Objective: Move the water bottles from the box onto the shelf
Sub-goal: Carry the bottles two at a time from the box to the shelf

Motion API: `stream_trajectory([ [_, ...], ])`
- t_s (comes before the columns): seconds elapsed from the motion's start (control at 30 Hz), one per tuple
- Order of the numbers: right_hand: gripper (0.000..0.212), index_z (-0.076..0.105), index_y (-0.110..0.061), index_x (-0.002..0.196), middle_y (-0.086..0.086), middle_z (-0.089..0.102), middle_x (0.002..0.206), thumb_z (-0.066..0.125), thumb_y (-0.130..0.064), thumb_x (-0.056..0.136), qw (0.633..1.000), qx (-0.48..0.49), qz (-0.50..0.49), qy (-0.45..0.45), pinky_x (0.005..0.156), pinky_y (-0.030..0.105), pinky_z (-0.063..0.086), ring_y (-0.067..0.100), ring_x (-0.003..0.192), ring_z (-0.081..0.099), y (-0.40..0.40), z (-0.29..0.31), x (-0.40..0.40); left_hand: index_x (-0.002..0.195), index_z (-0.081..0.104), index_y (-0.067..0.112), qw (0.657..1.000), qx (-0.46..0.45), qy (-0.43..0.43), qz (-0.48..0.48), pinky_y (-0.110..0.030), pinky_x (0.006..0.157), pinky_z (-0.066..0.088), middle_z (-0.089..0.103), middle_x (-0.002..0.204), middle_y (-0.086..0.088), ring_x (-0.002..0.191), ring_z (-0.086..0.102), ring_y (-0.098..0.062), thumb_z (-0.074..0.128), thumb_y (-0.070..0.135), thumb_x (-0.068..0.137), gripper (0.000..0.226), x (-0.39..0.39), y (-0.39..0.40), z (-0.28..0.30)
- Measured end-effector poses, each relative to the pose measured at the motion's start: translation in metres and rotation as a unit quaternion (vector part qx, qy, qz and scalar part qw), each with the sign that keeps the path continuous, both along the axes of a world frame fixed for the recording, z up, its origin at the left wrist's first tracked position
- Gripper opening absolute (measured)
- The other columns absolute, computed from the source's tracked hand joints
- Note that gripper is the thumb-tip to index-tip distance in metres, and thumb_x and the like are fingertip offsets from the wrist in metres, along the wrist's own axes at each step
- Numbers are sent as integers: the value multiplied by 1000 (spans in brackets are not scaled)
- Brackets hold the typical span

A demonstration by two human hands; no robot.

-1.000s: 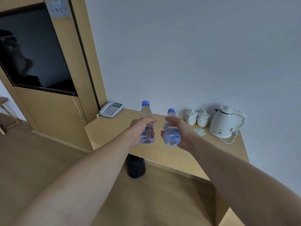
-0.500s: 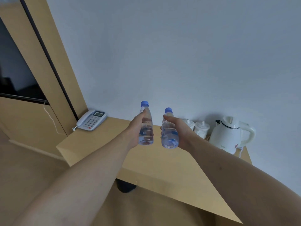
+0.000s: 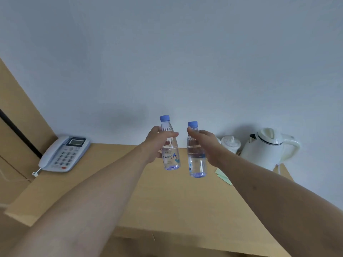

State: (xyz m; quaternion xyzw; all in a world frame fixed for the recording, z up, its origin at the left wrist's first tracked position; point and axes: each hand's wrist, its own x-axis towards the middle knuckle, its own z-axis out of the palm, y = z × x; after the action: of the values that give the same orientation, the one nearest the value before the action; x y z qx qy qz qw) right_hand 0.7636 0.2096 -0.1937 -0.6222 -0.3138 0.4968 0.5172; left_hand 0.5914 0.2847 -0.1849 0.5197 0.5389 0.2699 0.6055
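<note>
Water bottles, two: left bottle (image 3: 170,145) gripped round its upper body by the left hand (image 3: 157,143), right bottle (image 3: 196,154) gripped likewise by the right hand (image 3: 206,145). Both upright, long axes near vertical, caps at 12 o'clock, bases hanging free above the wooden shelf (image 3: 167,201). Bare landing surface straight down at 6 o'clock; neither hand clearly nearer. Clear, smooth plastic, waisted cylinders, blue ribbed caps, water-filled. Telephone (image 3: 64,153) at 9 o'clock, lidded cups (image 3: 231,143) and glossy white kettle (image 3: 267,147) at 3 o'clock. Box out of view.
</note>
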Motion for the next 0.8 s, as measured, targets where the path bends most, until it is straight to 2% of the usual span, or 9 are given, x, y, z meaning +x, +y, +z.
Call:
stream_trajectory([
  [0.07, 54, 66, -8, 110, 12, 73, 94, 81, -51, 81, 999, 2, -32, -5, 70, 39, 63, 26, 74, 74, 14, -6, 0, 119, 60, 20, 1000, -11, -7, -20, -49, 80, 62, 67, 124, -6, 112, 64, -22, 83, 37, 83, 46, 0, 23, -7],
  [0.17, 51, 62, -9, 106, 8, 73, 93, 82, -48, 81, 998, -10, -61, -25, 77, 43, 62, 27, 78, 76, 30, -15, 0, 120, 64, 20, 998, -23, 0, -58, -56, 92, 58, 67, 127, -6, 118, 64, -25, 79, 44, 88, 43, 0, 50, -20],
  [0.27, 40, 63, -8, 103, 9, 72, 96, 81, -38, 85, 995, -22, -79, -58, 70, 34, 58, 23, 80, 73, 44, -25, 3, 119, 65, 20, 997, -29, 16, -76, -56, 95, 57, 69, 126, -7, 118, 66, -28, 76, 50, 89, 43, 0, 71, -34],
  [0.4, 44, 65, 2, 111, 24, 69, 112, 82, -28, 84, 984, -53, -97, -136, 91, 46, 57, 30, 94, 69, 57, -40, 10, 118, 65, 17, 995, -47, 25, -89, -55, 97, 57, 70, 124, -10, 116, 68, -31, 73, 51, 90, 45, 8, 88, -55],
  [0.5, 54, 64, 7, 112, 20, 62, 93, 84, -33, 81, 973, -68, -76, -206, 73, 36, 46, 21, 80, 55, 67, -49, 21, 115, 66, 22, 993, -47, 42, -101, -53, 94, 58, 71, 121, -5, 110, 70, -27, 73, 50, 90, 38, 19, 98, -69],
  [0.57, 52, 65, 6, 108, 9, 55, 85, 83, -34, 81, 965, -78, -57, -242, 68, 32, 40, 19, 75, 50, 76, -54, 28, 116, 65, 28, 991, -34, 71, -112, -46, 89, 59, 71, 120, 1, 107, 69, -22, 73, 50, 89, 36, 26, 103, -78],
  [0.63, 45, 66, 5, 99, 5, 52, 78, 82, -33, 81, 952, -84, -43, -293, 63, 29, 37, 18, 68, 46, 86, -58, 34, 116, 63, 29, 989, -17, 92, -115, -47, 92, 59, 70, 120, 1, 107, 70, -23, 75, 48, 88, 35, 35, 108, -87],
  [0.7, 33, 67, -1, 92, 1, 56, 72, 81, -28, 80, 934, -83, -24, -348, 57, 25, 35, 17, 66, 49, 97, -62, 39, 112, 62, 30, 989, -6, 113, -100, -46, 93, 59, 70, 119, -1, 106, 70, -25, 76, 44, 88, 31, 45, 112, -94],
  [0.8, 21, 71, -15, 98, -1, 70, 85, 79, -19, 78, 919, -73, 13, -386, 58, 21, 40, 18, 80, 63, 111, -70, 49, 117, 62, 30, 989, -8, 127, -77, -45, 95, 58, 69, 121, -2, 108, 69, -28, 78, 42, 87, 35, 56, 118, -106],
])
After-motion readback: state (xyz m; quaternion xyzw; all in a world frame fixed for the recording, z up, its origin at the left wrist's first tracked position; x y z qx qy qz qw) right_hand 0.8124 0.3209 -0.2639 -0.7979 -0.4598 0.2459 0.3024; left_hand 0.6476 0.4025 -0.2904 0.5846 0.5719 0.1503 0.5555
